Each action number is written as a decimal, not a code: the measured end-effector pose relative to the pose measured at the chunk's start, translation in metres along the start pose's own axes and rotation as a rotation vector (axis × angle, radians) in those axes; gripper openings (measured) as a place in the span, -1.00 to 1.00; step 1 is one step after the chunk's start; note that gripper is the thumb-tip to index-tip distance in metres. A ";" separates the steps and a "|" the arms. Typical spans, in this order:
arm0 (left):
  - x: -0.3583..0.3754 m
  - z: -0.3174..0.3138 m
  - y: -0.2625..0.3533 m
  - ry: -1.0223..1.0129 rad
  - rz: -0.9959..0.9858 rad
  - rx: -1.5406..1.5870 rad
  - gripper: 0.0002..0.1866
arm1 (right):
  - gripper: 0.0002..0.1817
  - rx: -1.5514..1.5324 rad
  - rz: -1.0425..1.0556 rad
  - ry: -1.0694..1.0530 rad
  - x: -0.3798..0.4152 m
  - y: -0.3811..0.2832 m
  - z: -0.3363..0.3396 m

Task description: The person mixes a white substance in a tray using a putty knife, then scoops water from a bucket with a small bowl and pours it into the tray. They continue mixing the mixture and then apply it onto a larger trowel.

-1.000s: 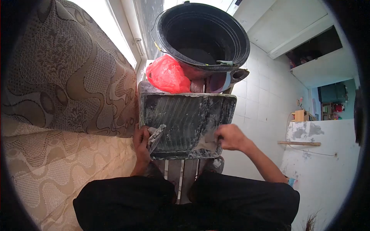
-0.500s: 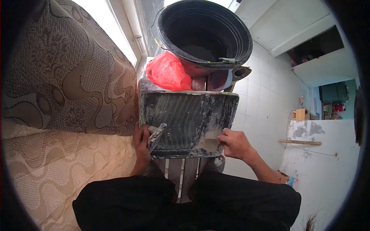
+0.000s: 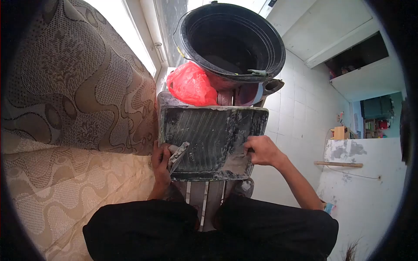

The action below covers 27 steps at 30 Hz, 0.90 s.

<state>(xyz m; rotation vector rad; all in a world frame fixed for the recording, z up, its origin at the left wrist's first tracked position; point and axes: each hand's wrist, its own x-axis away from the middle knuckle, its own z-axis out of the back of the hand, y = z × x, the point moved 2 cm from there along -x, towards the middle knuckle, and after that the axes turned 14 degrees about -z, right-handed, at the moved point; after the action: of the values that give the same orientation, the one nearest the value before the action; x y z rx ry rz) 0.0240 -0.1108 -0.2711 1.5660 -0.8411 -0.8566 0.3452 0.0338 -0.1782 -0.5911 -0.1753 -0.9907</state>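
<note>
one ridged tray [image 3: 200,130], seemingly steadied by our left hand [image 3: 161,164], which grasps a crusted tool [image 3: 179,152]; right hand [image 3: 264,151] curled, on what we cannot tell.

A ridged black tray [image 3: 200,139] is supported by a slatted surface [image 3: 212,198]. A pale-smeared flat tool [image 3: 178,153] is held over its left edge by the left hand [image 3: 161,163]. The right hand [image 3: 264,151], its fingers curled, is held at the right edge; whether anything is gripped cannot be told. Beyond the tray, a red bag [image 3: 191,85] is placed beside a black bucket [image 3: 233,45].
</note>
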 end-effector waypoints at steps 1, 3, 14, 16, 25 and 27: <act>0.001 -0.001 -0.001 0.030 0.032 0.037 -0.68 | -0.84 0.015 0.002 -0.011 -0.002 -0.002 0.003; 0.001 0.001 -0.001 0.060 0.069 0.068 -0.67 | -0.83 0.022 0.003 -0.027 -0.005 -0.010 0.011; -0.005 -0.003 0.006 -0.009 -0.035 -0.011 -0.63 | -0.74 0.009 -0.022 -0.192 -0.020 -0.012 0.013; -0.005 -0.003 0.009 -0.034 -0.031 -0.042 -0.64 | -0.75 0.036 -0.047 -0.204 -0.030 0.002 -0.009; -0.006 -0.003 0.013 -0.076 0.020 -0.029 -0.62 | -0.78 0.102 -0.032 -0.208 -0.025 -0.007 -0.013; -0.008 -0.006 0.019 -0.089 0.027 -0.082 -0.62 | -0.78 0.171 -0.074 -0.222 -0.026 -0.002 -0.012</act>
<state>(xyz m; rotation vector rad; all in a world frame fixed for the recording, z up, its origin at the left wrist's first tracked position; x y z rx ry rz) 0.0241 -0.1030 -0.2511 1.4512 -0.8785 -0.9355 0.3279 0.0453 -0.1975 -0.5392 -0.4775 -0.9693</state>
